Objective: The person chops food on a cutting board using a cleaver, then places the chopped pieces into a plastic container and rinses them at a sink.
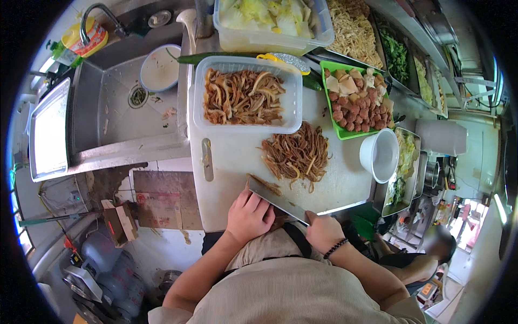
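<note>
My right hand (325, 233) grips the handle of a kitchen cleaver (279, 202), its blade slanting across the near edge of a white cutting board (230, 162). Curled fingers of my left hand (251, 214) press against the near side of the blade, over a brown piece of cooked meat (280, 218) that is mostly hidden. Thin slices (265, 184) lie along the blade's far side. Beyond them is a pile of brown shredded strips (297, 154), perhaps pig's ear. A clear plastic tub (291, 101) holding wider brown strips (243, 97) rests on the board's far part.
A green tray (346, 134) of meatballs and a white bowl (368, 152) stand right. Behind are a cucumber (218, 57), a yellow-handled peeler or grater (287, 60) and a cabbage tub (259, 42). The sink (117, 93) is left; another person (417, 263) is lower right.
</note>
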The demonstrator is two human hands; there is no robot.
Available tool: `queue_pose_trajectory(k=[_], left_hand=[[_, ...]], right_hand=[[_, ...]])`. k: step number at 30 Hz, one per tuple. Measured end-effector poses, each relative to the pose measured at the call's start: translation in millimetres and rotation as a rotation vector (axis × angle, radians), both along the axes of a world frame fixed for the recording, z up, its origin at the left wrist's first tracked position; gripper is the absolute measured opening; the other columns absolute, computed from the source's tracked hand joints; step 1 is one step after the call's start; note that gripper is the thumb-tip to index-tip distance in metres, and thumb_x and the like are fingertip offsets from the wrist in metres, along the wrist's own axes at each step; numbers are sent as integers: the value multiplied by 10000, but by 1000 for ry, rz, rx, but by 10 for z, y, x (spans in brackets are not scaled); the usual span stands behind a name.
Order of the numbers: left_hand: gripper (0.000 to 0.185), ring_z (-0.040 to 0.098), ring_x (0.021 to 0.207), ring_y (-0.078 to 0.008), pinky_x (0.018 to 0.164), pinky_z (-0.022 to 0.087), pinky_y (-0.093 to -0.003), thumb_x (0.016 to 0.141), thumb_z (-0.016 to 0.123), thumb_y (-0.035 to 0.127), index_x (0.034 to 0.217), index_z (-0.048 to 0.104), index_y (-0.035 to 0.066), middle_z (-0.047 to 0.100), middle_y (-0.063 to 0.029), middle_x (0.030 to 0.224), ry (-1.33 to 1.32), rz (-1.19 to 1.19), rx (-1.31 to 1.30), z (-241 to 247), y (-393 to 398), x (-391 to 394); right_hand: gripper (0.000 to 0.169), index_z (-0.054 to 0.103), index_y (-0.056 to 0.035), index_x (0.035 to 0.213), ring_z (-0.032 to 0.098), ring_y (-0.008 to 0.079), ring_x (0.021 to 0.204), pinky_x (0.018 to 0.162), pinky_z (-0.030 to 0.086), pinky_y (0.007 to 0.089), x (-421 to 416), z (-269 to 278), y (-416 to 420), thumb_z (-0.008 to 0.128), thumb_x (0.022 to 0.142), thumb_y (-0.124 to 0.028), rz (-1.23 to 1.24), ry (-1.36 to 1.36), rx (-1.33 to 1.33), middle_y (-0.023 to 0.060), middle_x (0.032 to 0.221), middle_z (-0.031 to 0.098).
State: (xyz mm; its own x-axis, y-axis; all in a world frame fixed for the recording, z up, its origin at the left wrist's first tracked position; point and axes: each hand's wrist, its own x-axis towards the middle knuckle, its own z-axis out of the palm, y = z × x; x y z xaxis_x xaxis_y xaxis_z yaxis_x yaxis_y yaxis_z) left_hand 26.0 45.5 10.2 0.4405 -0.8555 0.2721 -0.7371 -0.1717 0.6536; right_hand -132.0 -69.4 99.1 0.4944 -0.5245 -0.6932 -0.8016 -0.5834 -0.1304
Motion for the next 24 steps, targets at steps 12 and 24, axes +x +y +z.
queue_pose_trajectory(k=[12, 24], left_hand=[[297, 544, 1053, -296, 848, 509, -379, 722, 689, 195, 998, 651, 95, 575, -58, 1039, 17, -89, 10, 50, 66, 44], [334, 560, 1000, -326, 862, 504, -384, 644, 714, 161, 972, 688, 101, 597, -80, 1074, 49, -57, -5, -70, 89, -9]], right_hand=[[191, 604, -43, 958, 646, 395, 704, 640, 531, 484, 516, 49, -192, 577, 785, -119, 38, -241, -101, 206, 720, 640], [162, 585, -19, 920, 669, 390, 698, 632, 544, 490, 145, 176, 65, 525, 810, -121, 31, -5, -10, 211, 724, 655]])
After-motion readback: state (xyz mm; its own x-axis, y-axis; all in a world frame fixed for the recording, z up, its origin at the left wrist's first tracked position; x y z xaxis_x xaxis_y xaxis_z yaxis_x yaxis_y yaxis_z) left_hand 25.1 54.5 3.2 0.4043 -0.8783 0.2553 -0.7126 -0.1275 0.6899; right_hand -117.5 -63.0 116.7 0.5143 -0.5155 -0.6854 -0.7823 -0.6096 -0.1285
